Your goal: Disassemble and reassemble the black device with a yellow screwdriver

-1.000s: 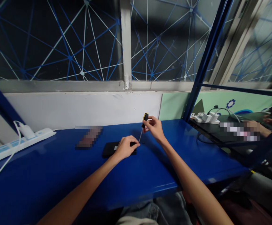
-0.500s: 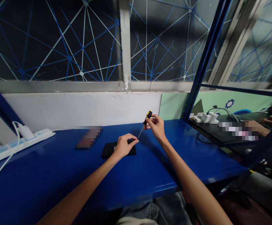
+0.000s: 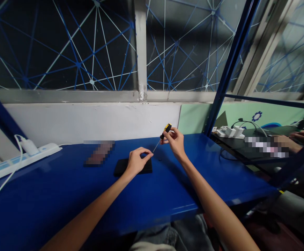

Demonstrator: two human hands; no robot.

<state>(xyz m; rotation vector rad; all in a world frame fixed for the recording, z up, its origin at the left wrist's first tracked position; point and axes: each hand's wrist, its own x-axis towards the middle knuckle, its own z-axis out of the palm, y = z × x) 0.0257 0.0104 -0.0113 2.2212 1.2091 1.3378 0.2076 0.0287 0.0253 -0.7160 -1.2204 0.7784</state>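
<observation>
My right hand (image 3: 175,140) is closed on a small screwdriver (image 3: 164,132) with a black and yellow handle; its thin shaft slants down to the left, lifted off the table. My left hand (image 3: 136,161) hovers over a flat black device (image 3: 122,167) that lies on the blue table (image 3: 62,195). Its thumb and forefinger are pinched together right at the screwdriver's tip, and whatever they hold is too small to make out.
A white power strip (image 3: 18,158) with a plugged charger and cable lies at the far left. A blurred object (image 3: 99,153) sits left of the device. Beyond the blue post (image 3: 225,80) on the right, another person's hands (image 3: 301,134) work at a neighbouring desk with chargers (image 3: 230,131).
The screwdriver has lifted off the black device and tilted to the right. My left hand has risen from the device, its fingertips now pinched at the tool's tip.
</observation>
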